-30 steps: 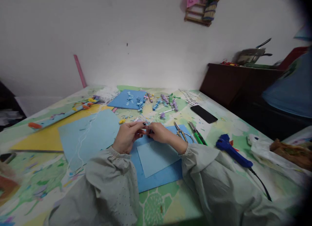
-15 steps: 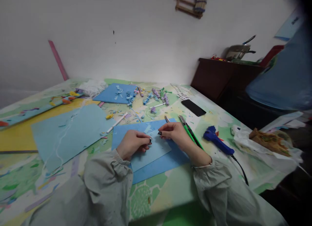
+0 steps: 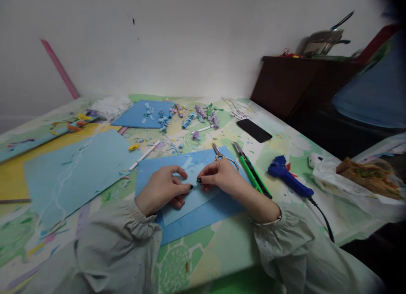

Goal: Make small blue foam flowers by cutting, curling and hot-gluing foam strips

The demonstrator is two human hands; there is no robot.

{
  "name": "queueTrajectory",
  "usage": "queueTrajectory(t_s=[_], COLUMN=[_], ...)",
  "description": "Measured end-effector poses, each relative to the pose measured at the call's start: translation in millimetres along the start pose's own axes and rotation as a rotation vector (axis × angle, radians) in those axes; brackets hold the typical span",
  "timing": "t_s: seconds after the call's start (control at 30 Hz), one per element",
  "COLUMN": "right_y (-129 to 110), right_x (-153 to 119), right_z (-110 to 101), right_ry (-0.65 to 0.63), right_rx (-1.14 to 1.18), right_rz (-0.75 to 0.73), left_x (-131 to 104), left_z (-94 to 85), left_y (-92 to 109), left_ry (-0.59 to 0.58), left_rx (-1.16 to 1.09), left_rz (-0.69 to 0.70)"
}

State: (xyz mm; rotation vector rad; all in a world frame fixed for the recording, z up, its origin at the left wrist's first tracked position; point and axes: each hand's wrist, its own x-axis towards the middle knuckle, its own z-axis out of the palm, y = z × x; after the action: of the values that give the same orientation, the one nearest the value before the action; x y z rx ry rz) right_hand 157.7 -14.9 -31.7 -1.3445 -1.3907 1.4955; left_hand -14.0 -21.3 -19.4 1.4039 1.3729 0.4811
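Note:
My left hand (image 3: pixel 165 188) is over a light blue paper sheet (image 3: pixel 177 212), its thumb and index finger parted, with nothing visible between them. Facing it, my right hand (image 3: pixel 223 178) pinches its thumb and fingertips together just above the same sheet; whatever is in the pinch is too small to make out. Small light blue paper scraps (image 3: pixel 187 163) lie around the fingertips. Under the light blue sheet is a larger, darker blue sheet (image 3: pixel 190 232). Scissors (image 3: pixel 217 149) with gold handles lie partly behind my right hand. A green utility knife (image 3: pixel 253 172) rests beside my right forearm.
Right of the knife lies a blue glue gun (image 3: pixel 289 178) with its cord, near wrapped food (image 3: pixel 368 175). A black phone (image 3: pixel 253 130) is farther back. Curled paper pieces (image 3: pixel 199 114) sit at the back, a white stick (image 3: pixel 144 156) and a large light blue sheet (image 3: pixel 85 171) to the left.
My left thumb and index finger have spread apart. My right hand has moved slightly left and down, toward the left hand. The view has shifted, showing more of the scissors.

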Motion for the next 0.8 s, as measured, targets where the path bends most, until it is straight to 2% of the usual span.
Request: queueTrajectory(t_s=[0.2,0.33,0.53,0.8], right_y=[-4,-1,3,6], right_x=[-4,-4,-3,-4], right_z=[7,13,17,16], right_ry=[-0.032,-0.049,0.003,0.004], right_rx=[0.02,-0.009,-0.121,-0.374], right_rz=[0.046,0.04,0.016,-0.05], left_x=[-5,-8,-2,5], left_z=[-9.0,-14.0,-11.9,-13.4], left_y=[8,11,8,3], left_ry=[0.029,-0.017,-0.026,-0.041], left_rx=[0.159,0.267,0.365,0.42], left_rz=[0.065,0.109,0.101,0.134])
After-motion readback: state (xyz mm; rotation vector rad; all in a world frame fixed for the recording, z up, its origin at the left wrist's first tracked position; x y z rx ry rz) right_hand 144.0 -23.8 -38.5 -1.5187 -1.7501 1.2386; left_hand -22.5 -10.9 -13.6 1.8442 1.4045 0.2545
